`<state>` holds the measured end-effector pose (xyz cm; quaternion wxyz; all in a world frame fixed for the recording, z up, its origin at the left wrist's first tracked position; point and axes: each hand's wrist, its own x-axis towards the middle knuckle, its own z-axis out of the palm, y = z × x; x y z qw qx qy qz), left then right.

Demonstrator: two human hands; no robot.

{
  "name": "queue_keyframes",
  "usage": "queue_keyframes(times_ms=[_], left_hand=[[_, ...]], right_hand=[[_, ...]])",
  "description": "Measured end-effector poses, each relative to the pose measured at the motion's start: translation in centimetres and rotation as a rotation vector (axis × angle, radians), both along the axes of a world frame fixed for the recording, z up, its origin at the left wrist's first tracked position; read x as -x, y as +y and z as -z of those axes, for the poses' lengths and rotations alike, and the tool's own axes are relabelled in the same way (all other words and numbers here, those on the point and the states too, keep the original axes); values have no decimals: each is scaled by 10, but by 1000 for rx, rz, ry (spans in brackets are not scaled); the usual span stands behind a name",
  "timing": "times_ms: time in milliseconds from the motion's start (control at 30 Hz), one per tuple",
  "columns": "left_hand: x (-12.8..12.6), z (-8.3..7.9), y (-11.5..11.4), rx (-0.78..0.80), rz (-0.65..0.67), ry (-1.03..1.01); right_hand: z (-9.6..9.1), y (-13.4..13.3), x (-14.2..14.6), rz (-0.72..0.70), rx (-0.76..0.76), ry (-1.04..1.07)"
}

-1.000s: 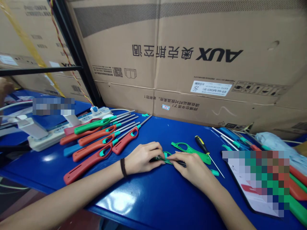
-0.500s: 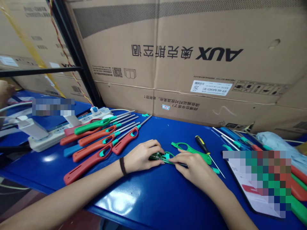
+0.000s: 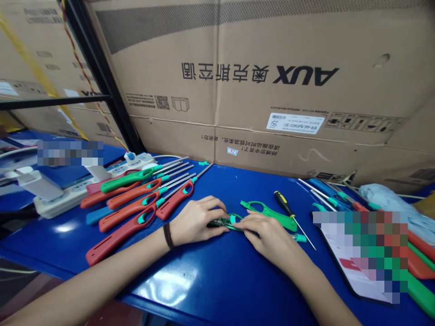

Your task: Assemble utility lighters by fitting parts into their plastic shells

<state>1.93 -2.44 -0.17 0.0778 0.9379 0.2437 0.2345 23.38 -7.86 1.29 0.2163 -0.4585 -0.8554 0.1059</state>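
Note:
My left hand (image 3: 199,220) is closed round the handle end of an opened green gas lighter (image 3: 234,217), whose inner parts and turquoise trigger show between my hands. The fingers of my right hand (image 3: 263,232) pinch together at the lighter's other end, beside the trigger; the exact part under the fingertips is hidden. Behind my right hand lies a loose green lighter shell half (image 3: 272,213). A screwdriver (image 3: 284,204) with a black and yellow handle rests just right of it, and a turquoise-tipped piece (image 3: 299,237) lies near its shaft.
Several assembled lighters (image 3: 132,217) lie on the left beside a white power strip (image 3: 64,194). More lighters (image 3: 421,290) and a phone (image 3: 360,276), partly blurred out, are at the right. A large cardboard box (image 3: 238,36) stands behind the blue table (image 3: 190,280).
The view has shifted slightly, so everything sits a little further left. Both hands keep their hold on the green lighter, with only slight finger movement. A hand at the far left has mostly left view.

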Motion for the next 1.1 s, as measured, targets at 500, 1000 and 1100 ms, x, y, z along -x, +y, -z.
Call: queue_keyframes(times_ms=[500, 1000, 1100], left_hand=[[0, 1, 0, 157, -16, -1], [0, 5, 4, 88, 70, -1], [0, 5, 5, 75, 67, 5]], right_hand=[[4, 1, -2, 66, 84, 85], [6, 2, -11, 29, 79, 75], [3, 1, -10, 34, 101, 111]])
